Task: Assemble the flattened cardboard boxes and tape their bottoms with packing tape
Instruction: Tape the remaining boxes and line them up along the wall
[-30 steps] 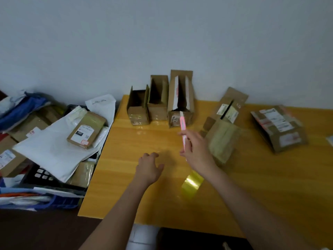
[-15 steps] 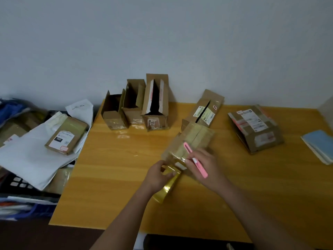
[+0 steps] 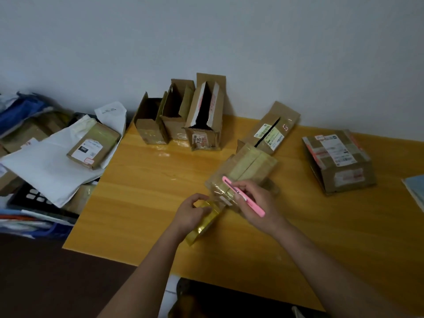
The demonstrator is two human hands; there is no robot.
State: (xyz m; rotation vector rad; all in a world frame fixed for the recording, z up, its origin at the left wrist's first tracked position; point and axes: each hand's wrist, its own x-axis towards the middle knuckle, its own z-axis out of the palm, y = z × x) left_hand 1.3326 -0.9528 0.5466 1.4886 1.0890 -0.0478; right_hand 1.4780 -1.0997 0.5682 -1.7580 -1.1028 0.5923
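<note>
A small cardboard box (image 3: 247,168) lies on its side in the middle of the wooden table (image 3: 142,193), its yellowish taped face turned up. My left hand (image 3: 190,213) grips the roll of yellow packing tape (image 3: 204,222) just in front of the box. A clear strip of tape runs from the roll toward the box's near end. My right hand (image 3: 257,204) holds a pink utility knife (image 3: 243,196), its tip over the box's near edge.
Three open boxes (image 3: 181,118) stand in a row against the wall. Another opened box (image 3: 270,129) and a labelled parcel (image 3: 339,161) lie to the right, a blue book (image 3: 415,191) at the right edge. Left of the table, parcels and white mailers (image 3: 52,166) are heaped.
My left hand has come forward and taken hold of the tape roll. My right hand has brought the pink knife down from upright to the box's near end.
</note>
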